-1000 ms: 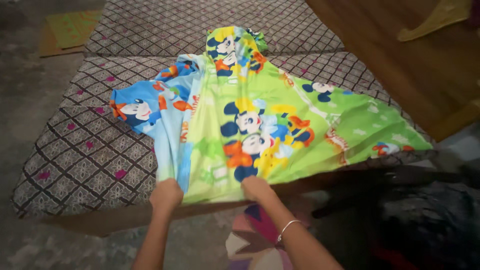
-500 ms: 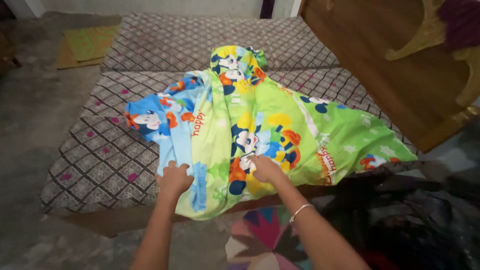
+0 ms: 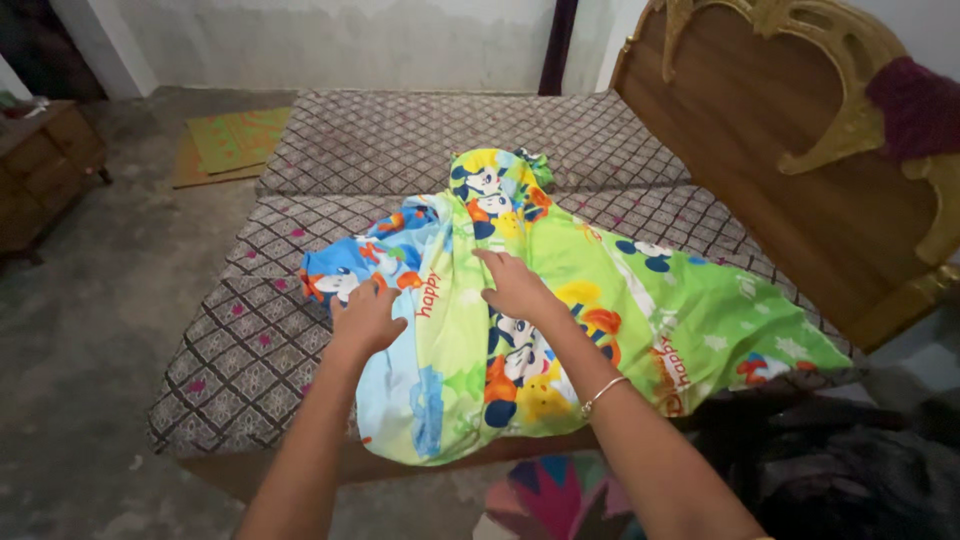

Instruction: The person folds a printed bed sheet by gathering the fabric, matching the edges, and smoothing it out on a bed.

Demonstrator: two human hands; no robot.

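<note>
A bright green and blue cartoon-print sheet lies rumpled across a mattress with a brown diamond pattern. My left hand rests on the sheet's blue left part, fingers spread. My right hand lies flat on the green middle of the sheet, fingers apart; a thin bangle is on that wrist. Neither hand grips the cloth. The sheet's near edge hangs over the mattress front.
A carved wooden headboard stands at the right. A dark cloth heap lies at lower right, a multicoloured mat by my feet. A wooden cabinet is at far left, a green mat on the concrete floor.
Both hands let go of the sheet's near edge and slid forward over it, away from me, toward its middle. The camera view tilted up, showing more of the room.
</note>
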